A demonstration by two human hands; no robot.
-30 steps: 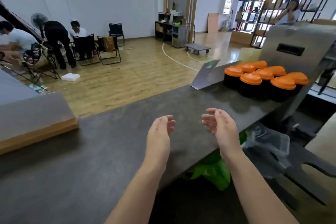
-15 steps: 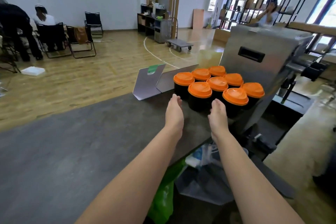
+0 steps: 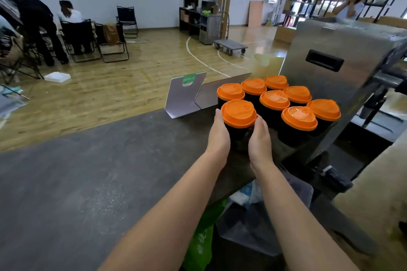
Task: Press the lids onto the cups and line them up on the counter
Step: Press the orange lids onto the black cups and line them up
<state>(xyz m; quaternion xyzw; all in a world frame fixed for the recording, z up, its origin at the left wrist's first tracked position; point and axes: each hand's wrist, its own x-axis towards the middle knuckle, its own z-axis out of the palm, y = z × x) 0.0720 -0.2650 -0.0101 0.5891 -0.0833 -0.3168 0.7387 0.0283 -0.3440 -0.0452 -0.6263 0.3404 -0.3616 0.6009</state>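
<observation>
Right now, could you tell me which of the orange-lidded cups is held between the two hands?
The cup nearest the camera, at the group's front left corner. The left hand and right hand flank its black body; the other seven cups stand untouched behind and right.

Eight cups (image 3: 239,136), centre right of frame: black bodies, orange lids (image 3: 239,113). Counter (image 3: 92,178): dark grey, faintly speckled. Folded card stand (image 3: 185,94), centre: pale lilac-grey with green label. Machine housing (image 3: 343,86), right: brushed silver. Floor (image 3: 110,90): honey wood, white lines.

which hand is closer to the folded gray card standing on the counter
Left. The left hand grips the near cup on the side facing the card; the right hand is on the cup's far side.
</observation>
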